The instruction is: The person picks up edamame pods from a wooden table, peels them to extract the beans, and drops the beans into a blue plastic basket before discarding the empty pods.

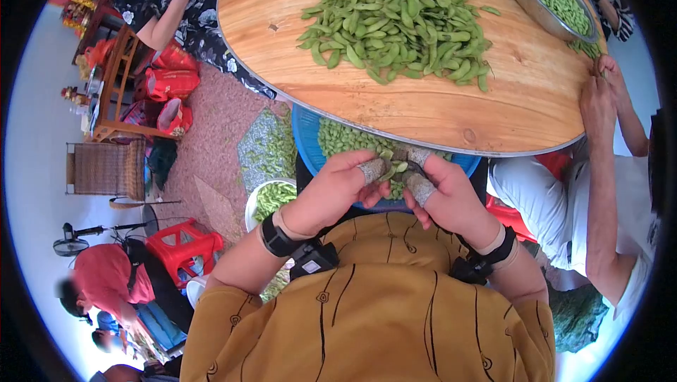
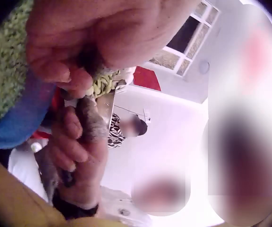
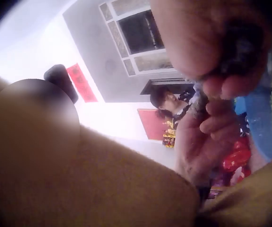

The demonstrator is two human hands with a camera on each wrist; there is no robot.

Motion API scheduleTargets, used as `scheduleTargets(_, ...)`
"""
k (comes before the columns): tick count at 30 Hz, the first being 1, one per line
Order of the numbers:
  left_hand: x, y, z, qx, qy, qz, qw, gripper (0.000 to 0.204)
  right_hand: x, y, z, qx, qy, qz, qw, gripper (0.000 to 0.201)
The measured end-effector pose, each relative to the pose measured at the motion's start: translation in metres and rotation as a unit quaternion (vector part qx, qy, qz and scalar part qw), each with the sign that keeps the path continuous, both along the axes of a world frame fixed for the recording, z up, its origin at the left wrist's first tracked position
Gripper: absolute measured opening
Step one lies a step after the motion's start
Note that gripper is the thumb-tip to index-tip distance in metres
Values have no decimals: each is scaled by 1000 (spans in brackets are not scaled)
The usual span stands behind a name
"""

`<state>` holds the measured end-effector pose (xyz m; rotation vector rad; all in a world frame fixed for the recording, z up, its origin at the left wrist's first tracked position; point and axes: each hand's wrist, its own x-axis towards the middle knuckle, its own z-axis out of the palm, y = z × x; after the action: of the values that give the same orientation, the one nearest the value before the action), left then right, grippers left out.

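My left hand [image 1: 344, 183] and right hand [image 1: 448, 195] meet over the blue basin [image 1: 305, 143], just in front of the table edge. Grey wraps [image 1: 419, 188] cover the thumbs and some fingertips. Green soybean pods [image 1: 397, 168] are pinched between the two hands, with fingers of both curled at them. Below lie many shelled green soybeans [image 1: 340, 140] in the basin. From the left wrist view, the left hand [image 2: 112, 33] looms at the top, the right hand [image 2: 81, 158] beneath it; the fingertips hide most of what they pinch.
A wooden table [image 1: 271, 50] bears a large heap of pods [image 1: 402, 33] and a metal bowl [image 1: 557, 1] of beans. To the left stand a white bucket [image 1: 252, 205] with green contents and a red stool [image 1: 185, 246]. People sit around; another person's hands [image 1: 601, 93] are at the table's right edge.
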<state>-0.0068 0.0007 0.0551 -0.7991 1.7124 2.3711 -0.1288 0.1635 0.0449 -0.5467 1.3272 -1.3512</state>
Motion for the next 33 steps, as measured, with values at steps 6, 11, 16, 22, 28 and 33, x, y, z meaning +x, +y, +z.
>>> scheduleTargets(6, 8, 3, -4, -163, 7, -115, 980, 12, 3, -7, 3, 47, 128, -25, 990, 15)
scheduleTargets(11, 19, -3, -11, -68, 29, -74, 995, 19, 2, -10, -13, 3, 300, -17, 954, 23)
scheduleTargets(16, 28, -7, -17, -170, -11, -1, 985, 17, 4, -10, -12, 3, 463, 14, 886, 24)
scheduleTargets(22, 20, 0, -10, -510, 75, -89, 852, 6, 5, -20, 0, -82, 500, -15, 862, 21)
scheduleTargets(28, 14, 5, 13, -488, 218, -122, 836, 12, -5, -16, 14, 3, 119, 60, 991, 21)
scheduleTargets(33, 25, -7, 32, -78, 72, -60, 992, 16, -5, -18, 19, -42, -80, 53, 995, 17)
